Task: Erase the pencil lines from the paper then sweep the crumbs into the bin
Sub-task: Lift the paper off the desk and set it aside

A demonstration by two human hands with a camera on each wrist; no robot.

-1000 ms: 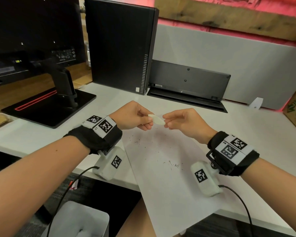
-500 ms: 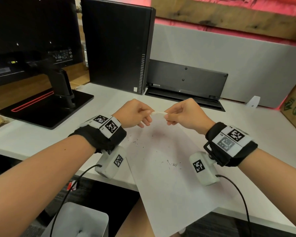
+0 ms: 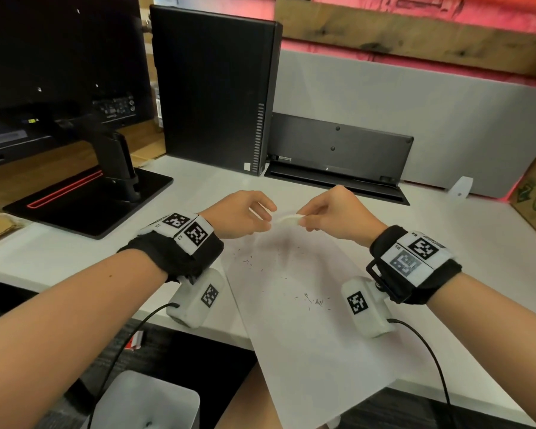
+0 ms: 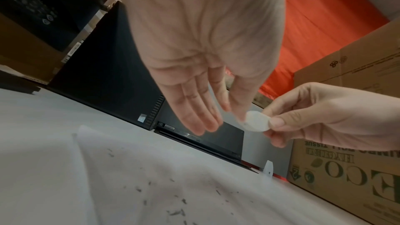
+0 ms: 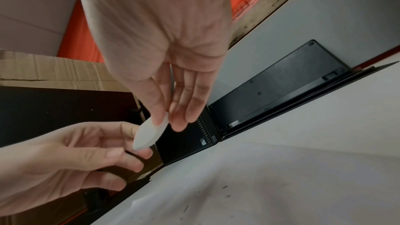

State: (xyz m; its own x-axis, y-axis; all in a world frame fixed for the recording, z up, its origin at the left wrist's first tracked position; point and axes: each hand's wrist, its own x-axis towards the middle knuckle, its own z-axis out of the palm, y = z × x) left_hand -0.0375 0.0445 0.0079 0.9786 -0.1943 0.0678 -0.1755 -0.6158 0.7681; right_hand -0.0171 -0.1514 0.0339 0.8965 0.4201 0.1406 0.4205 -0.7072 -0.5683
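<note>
Since a second ago both hands have lifted slightly and drawn further from the person, and the left hand (image 3: pixel 240 216) has loosened: its fingers (image 4: pixel 201 119) now spread nearly straight, at most brushing the eraser (image 4: pixel 256 121), which the right hand (image 3: pixel 338 216) pinches between thumb and fingertips above the far end of the paper (image 3: pixel 297 329). The paper lies on the worktop (image 3: pixel 483 267), overhanging its near edge, strewn with crumbs (image 3: pixel 316 301); the bin (image 3: pixel 143 400) stands below. Erasing looks finished, so sweeping comes next: set the eraser aside and brush the crumbs toward the bin.
</note>
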